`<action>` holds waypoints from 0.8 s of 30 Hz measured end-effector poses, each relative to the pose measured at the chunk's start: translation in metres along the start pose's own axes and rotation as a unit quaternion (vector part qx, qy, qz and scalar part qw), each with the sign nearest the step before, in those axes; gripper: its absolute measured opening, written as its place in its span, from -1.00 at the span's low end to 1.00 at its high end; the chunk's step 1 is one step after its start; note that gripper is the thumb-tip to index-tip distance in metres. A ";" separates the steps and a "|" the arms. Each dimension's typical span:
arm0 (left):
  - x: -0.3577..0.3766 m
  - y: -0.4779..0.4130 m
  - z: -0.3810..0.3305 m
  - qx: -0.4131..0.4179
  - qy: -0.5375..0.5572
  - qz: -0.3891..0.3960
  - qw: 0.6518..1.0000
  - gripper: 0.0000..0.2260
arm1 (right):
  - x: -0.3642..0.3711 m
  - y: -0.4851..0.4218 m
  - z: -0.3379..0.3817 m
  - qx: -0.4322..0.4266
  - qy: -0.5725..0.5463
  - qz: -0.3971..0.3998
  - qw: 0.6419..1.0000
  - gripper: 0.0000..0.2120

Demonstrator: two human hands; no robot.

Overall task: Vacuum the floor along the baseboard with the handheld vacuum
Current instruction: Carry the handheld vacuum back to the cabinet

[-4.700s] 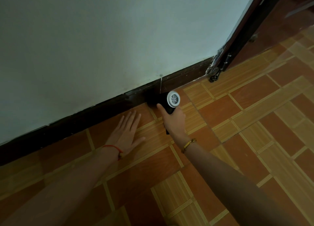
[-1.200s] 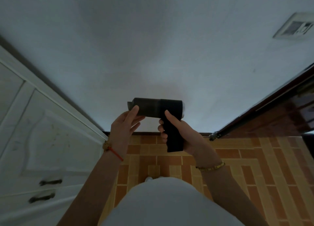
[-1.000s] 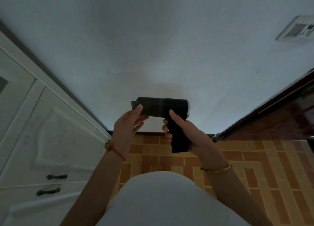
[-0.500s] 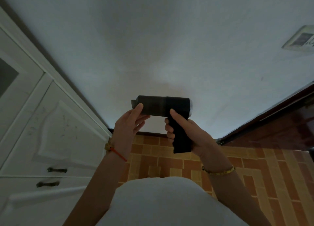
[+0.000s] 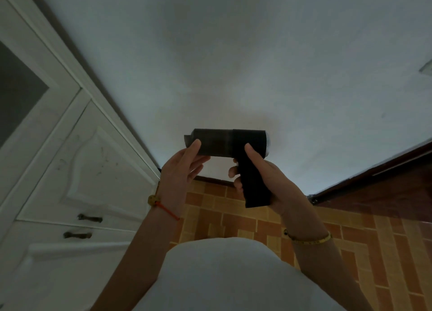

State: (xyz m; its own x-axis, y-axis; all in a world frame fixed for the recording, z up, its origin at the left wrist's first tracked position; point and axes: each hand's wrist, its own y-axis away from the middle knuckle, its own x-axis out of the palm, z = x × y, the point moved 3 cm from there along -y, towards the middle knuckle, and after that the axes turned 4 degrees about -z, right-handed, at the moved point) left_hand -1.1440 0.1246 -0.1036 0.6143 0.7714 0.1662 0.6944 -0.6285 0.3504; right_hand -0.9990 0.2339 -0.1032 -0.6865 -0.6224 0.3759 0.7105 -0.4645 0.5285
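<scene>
Vacuum (image 5: 229, 143) is held up in front of the wall (image 5: 233, 65), well above the floor (image 5: 350, 240), with its barrel level. Its grip is wrapped by the right hand (image 5: 268, 177), the thumb laid up toward the barrel. The nozzle end is touched by the left hand (image 5: 180, 170), thumb on the barrel, fingers nearly straight beneath. At the wall's foot a short run of baseboard (image 5: 210, 179) is bounded by the cabinet (image 5: 81, 170) edge and the door (image 5: 385, 182).
</scene>
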 end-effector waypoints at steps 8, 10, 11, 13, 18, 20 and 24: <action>-0.024 0.018 0.000 -0.012 0.042 -0.085 0.995 -0.65 | 0.017 -0.007 -0.001 -0.018 0.086 0.001 0.996 -0.46; -0.032 0.029 0.001 -0.013 0.050 -0.109 0.993 -0.56 | 0.024 -0.008 -0.005 -0.020 0.119 0.015 0.993 -0.48; -0.036 0.034 0.003 -0.012 0.053 -0.122 0.991 -0.54 | 0.027 -0.008 -0.007 -0.018 0.130 0.022 0.991 -0.48; -0.043 0.046 0.005 -0.012 0.062 -0.145 0.987 -0.53 | 0.033 -0.006 -0.011 -0.012 0.148 0.037 0.988 -0.46; -0.052 0.076 0.020 -0.014 0.088 -0.199 0.976 -0.70 | 0.041 -0.001 -0.022 0.008 0.178 0.081 0.981 -0.41; -0.054 0.090 0.028 -0.018 0.100 -0.220 0.970 -0.72 | 0.042 0.001 -0.026 0.016 0.198 0.103 0.975 -0.42; -0.059 0.124 0.043 -0.019 0.135 -0.282 0.950 -0.73 | 0.047 0.005 -0.035 0.046 0.239 0.157 0.957 -0.47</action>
State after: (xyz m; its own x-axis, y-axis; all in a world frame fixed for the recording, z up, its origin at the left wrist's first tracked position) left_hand -1.0776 -0.0030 -0.1094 0.0258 0.9849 0.1712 0.8670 -0.1073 0.4865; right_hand -1.0224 0.1804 -0.1091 -0.2760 -0.9497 0.1476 0.8388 -0.1631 0.5194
